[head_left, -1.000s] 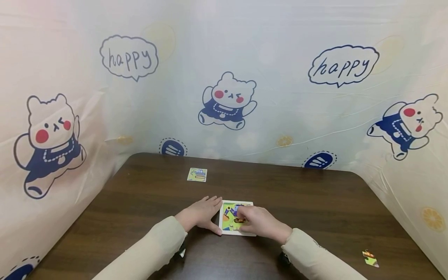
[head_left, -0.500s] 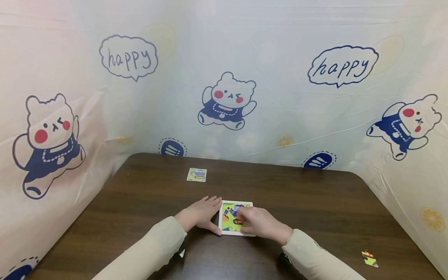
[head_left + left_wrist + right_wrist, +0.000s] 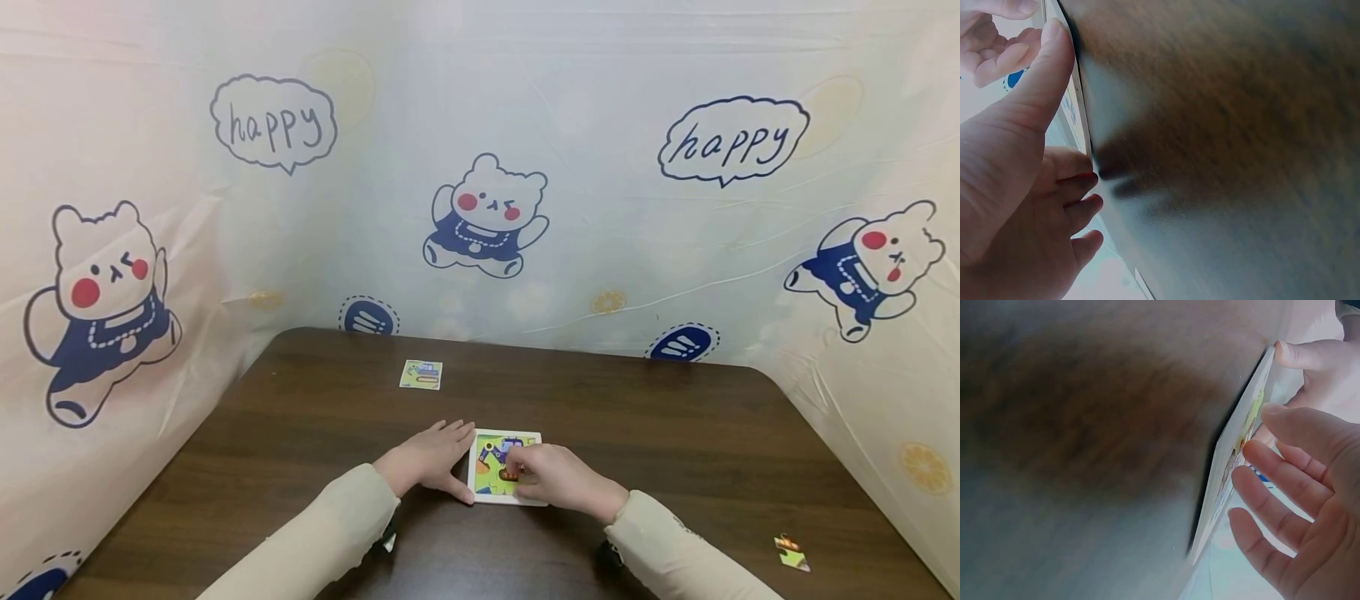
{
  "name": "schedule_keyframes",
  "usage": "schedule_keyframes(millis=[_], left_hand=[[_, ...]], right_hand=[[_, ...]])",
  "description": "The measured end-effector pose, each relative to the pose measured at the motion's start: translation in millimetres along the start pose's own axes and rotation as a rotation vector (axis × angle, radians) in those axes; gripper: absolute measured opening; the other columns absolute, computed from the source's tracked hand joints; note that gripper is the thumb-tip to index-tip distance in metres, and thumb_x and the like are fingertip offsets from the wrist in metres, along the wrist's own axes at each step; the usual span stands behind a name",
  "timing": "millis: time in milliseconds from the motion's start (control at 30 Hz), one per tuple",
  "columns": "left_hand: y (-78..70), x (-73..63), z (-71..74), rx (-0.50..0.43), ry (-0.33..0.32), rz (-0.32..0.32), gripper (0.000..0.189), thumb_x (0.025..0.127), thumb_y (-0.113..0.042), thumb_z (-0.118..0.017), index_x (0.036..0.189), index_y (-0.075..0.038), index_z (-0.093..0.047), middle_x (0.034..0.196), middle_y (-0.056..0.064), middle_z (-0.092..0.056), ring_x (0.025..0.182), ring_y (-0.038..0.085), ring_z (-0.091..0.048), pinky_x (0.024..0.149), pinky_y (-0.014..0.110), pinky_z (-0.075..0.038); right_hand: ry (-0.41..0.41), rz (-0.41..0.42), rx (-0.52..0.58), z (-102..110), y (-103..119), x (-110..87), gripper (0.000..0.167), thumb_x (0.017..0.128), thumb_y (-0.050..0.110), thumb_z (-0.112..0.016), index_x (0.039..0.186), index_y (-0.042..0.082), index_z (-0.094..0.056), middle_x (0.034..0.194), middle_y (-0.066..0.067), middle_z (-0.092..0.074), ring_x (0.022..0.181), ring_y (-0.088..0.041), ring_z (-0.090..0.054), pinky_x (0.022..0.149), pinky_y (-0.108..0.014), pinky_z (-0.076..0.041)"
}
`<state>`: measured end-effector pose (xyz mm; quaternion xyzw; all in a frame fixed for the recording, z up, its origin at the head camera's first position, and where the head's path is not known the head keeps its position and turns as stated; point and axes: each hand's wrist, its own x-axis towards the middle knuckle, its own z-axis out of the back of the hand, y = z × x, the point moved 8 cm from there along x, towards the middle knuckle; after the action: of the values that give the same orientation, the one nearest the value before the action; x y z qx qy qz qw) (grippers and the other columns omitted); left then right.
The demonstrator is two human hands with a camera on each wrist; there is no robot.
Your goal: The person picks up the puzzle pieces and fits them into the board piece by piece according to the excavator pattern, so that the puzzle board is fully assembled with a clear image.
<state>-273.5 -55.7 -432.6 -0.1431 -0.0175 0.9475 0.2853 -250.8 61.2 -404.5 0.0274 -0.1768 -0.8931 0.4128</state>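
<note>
A square jigsaw puzzle in a white frame (image 3: 506, 501) lies on the table, its picture a blue excavator on green. My left hand (image 3: 431, 457) rests on the table against the frame's left side, fingers and thumb spread along it. From the right, my right hand (image 3: 564, 479) reaches over the puzzle. In the right wrist view, the thumb (image 3: 1300, 428) and bent fingers are at the puzzle's surface, with no loose piece visible between them. These fingers hide the picture's right part in the head view. In the left wrist view, the left thumb (image 3: 1047, 75) touches the frame's edge.
A small square picture card (image 3: 422, 375) with a similar excavator lies toward the back of the dark wooden table (image 3: 637, 417). One loose puzzle piece (image 3: 791, 553) lies at the front right. A printed cloth (image 3: 600, 233) hangs behind and beside the table.
The right fingers have shifted slightly over the puzzle, and more of the excavator's blue cab shows. My left hand, the frame, the card and the loose piece stay in place.
</note>
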Motion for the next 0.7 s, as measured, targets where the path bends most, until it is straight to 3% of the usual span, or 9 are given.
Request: schedule_keyframes(millis=[700], left_hand=[[0.4,-0.2,0.0,-0.006,-0.004,-0.002,0.098,0.07,-0.062,-0.065,0.141,-0.002,-0.034,0.147,0.01,-0.029,0.135,0.024,-0.023,0.109,0.04,-0.017]], right_hand=[[0.089,0.076,0.111,-4.9,3.8,-1.8,0.012,0.08,0.006,-0.07,0.086,0.011,-0.061,0.084,0.007,-0.061,0.074,-0.004,-0.054,0.065,-0.015,-0.045]])
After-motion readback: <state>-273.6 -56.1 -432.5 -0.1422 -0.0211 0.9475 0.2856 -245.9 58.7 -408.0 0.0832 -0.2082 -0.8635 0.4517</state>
